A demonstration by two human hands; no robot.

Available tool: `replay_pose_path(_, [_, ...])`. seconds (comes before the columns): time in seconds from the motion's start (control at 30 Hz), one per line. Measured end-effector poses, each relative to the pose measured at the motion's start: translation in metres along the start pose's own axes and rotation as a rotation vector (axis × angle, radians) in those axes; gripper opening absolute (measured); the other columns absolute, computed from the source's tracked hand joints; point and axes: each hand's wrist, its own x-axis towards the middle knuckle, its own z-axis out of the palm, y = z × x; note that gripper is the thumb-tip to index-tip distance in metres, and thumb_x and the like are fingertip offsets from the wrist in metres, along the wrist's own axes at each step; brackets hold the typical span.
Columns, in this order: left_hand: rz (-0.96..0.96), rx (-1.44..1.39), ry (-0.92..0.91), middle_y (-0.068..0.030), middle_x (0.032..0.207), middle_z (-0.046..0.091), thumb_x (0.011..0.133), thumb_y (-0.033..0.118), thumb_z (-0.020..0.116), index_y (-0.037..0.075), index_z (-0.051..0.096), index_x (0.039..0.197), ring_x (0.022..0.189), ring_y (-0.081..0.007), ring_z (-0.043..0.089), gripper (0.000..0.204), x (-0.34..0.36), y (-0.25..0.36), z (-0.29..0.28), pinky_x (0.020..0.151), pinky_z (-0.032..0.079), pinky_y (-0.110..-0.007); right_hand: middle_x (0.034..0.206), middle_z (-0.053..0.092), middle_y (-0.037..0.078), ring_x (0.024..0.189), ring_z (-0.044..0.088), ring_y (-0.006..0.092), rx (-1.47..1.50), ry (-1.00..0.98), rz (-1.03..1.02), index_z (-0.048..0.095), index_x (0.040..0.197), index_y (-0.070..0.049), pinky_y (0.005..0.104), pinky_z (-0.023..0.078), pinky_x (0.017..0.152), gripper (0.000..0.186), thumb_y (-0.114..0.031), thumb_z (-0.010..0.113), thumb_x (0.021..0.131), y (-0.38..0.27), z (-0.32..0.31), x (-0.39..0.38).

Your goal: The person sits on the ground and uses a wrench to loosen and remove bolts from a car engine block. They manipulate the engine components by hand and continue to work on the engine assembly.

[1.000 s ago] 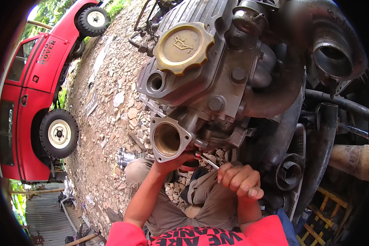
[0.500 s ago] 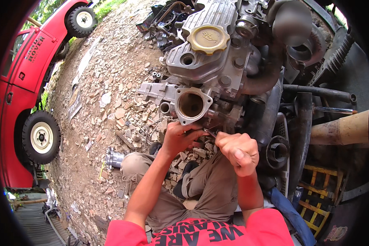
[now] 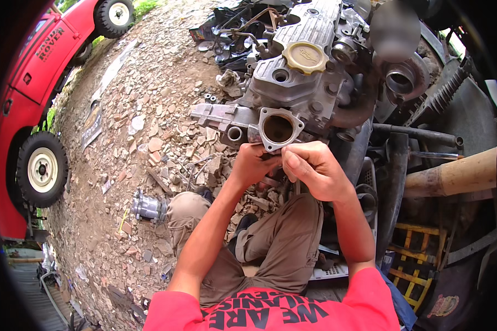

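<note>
A grey metal engine (image 3: 248, 83) stands before me, with a round yellowish oil filler cap (image 3: 305, 58) on top. Low on its near end, a three-cornered flange (image 3: 296, 132) surrounds a wide round opening. My left hand (image 3: 252, 165) is closed under the flange's left side, its fingers curled and partly hidden. Just below the right corner, my right hand (image 3: 318, 172) is closed, thumb pressed against bent fingers. Both hands nearly meet under the opening. What lies in their fingers is too small or hidden to make out.
Broken stone and tile rubble (image 3: 165, 127) covers the ground. Left of my knee lies a silvery cylindrical part (image 3: 149, 206). Dark pipes (image 3: 397, 187), a bamboo pole (image 3: 453, 175) and a yellow metal frame (image 3: 417, 259) crowd the right. A red vehicle (image 3: 33, 94) stands at far left.
My right hand has moved left and up, closer to the left hand under the flange. The thin dark tool seen at its fingers earlier is no longer visible. My view has shifted slightly.
</note>
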Motion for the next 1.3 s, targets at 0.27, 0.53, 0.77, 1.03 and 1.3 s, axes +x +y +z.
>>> replay_pose_path(0.27, [0.055,0.128,0.057,-0.0057,0.069,0.069,0.074,0.010,0.081,0.003,0.073,0.089,0.058,-0.0097,0.062,0.018,0.002,-0.002,0.002,0.056,0.050,-0.028,0.052,0.045,0.008,0.048,0.043,0.0235,-0.156,-0.089,-0.223,0.049,0.059,-0.001,0.0359,0.036,0.051,0.040,-0.016,0.063,0.093,0.012,-0.017,-0.018])
replay_pose_path(0.53, [-0.122,0.244,0.067,-0.0022,0.078,0.071,0.064,0.007,0.084,0.004,0.071,0.085,0.070,-0.0097,0.067,0.024,-0.004,0.001,-0.002,0.061,0.053,-0.027,0.057,0.039,0.008,0.052,0.039,0.0288,-0.018,-0.126,-0.473,0.043,0.061,-0.005,0.0393,0.030,0.054,0.038,-0.016,0.068,0.087,0.035,-0.025,-0.024])
replay_pose_path(0.77, [0.060,0.258,-0.018,-0.0087,0.088,0.069,0.069,-0.007,0.075,-0.003,0.070,0.090,0.081,-0.0162,0.067,0.022,-0.014,-0.009,-0.006,0.071,0.055,-0.028,0.051,0.030,0.002,0.049,0.033,0.0224,0.628,0.044,-0.630,0.030,0.050,-0.008,0.0398,0.037,0.062,0.044,-0.014,0.060,0.082,0.106,-0.032,-0.078])
replay_pose_path(1.03, [-0.202,0.025,0.126,-0.0036,0.086,0.069,0.071,-0.002,0.083,-0.002,0.070,0.087,0.072,-0.0085,0.062,0.021,-0.016,0.003,0.011,0.064,0.052,-0.026,0.043,0.031,0.001,0.043,0.029,0.0186,0.757,0.199,-0.562,0.027,0.047,-0.010,0.0384,0.037,0.062,0.048,-0.023,0.057,0.083,0.113,-0.026,-0.083])
replay_pose_path(1.3, [-0.052,0.015,-0.111,-0.0012,0.068,0.065,0.078,0.000,0.078,-0.002,0.071,0.085,0.060,-0.0068,0.058,0.010,0.004,0.001,-0.002,0.055,0.047,-0.024,0.042,0.026,0.000,0.043,0.019,0.0149,0.651,0.362,-0.490,0.021,0.050,-0.012,0.0365,0.028,0.058,0.046,-0.015,0.046,0.089,0.084,-0.014,-0.073])
